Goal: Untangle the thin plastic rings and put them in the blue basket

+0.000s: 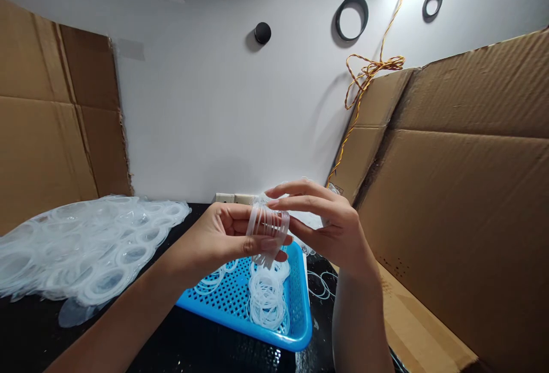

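over on the far wall [206, 104], a black disc [263, 33], two dark rings [366, 16]; cardboard [463, 190] left and right, yellow cord [386, 64] dangling right.

The black tabletop [171, 338] carries a blue basket [301, 304], translucent ring sheets [98, 247] and loose rings [321, 286].

Two arms in view, both bare from hand to lower picture edge. Left hand [221, 241]: bare, slim fingers, thumb [240, 245] with creased knuckle, thumbnail [269, 243] smooth, rounded, slightly glossy. Left forearm [137, 310]: bare, smooth, narrowing at wrist. Right hand [337, 227]: bare, long tapering fingers [309, 204], nails too small to tell. Right forearm [358, 321]: bare, smooth, widening below wrist.
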{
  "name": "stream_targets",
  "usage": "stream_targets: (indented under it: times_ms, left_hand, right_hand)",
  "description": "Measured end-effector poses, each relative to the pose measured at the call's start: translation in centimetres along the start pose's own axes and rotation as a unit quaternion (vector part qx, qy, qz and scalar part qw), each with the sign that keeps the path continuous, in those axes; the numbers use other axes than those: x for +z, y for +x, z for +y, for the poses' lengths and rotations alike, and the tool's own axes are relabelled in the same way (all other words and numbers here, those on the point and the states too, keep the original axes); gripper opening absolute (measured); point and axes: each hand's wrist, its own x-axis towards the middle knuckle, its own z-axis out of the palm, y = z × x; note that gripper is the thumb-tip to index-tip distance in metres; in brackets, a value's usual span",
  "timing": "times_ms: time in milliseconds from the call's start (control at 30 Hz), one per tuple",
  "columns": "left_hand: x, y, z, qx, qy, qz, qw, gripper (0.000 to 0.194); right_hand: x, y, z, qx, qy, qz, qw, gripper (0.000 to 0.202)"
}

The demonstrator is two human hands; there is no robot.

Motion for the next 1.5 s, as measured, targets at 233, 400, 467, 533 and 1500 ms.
stream_targets:
  times_ms: [233, 400, 467, 533, 1500]
  left_hand:
    - [0.2, 0.0, 0.0, -0.006, 0.029, 0.001, 1.0, 0.016]
    - [0.5, 0.2, 0.0, -0.035, -0.006, -0.031, 0.999, 0.013]
    - [0.4, 0.3, -0.1, -0.042, -0.03, -0.05, 0.997, 0.01]
    - [0.3, 0.3, -0.1, -0.042, -0.047, -0.059, 0.996, 0.009]
    - [0.5, 0.0, -0.3, -0.039, -0.007, -0.066, 0.997, 0.009]
  right_hand:
    - [0.3, 0.0, 0.2, 0.015, 0.029, -0.049, 0.998, 0.034]
    - [0.9, 0.2, 0.5, 0.037, 0.04, -0.087, 0.995, 0.033]
    - [1.2, 0.3, 0.5, 0.053, 0.031, -0.097, 0.993, 0.03]
    - [1.3, 0.3, 0.4, 0.069, 0.021, -0.105, 0.992, 0.027]
    - [0.4, 0.1, 0.2, 0.075, 0.015, -0.057, 0.995, 0.022]
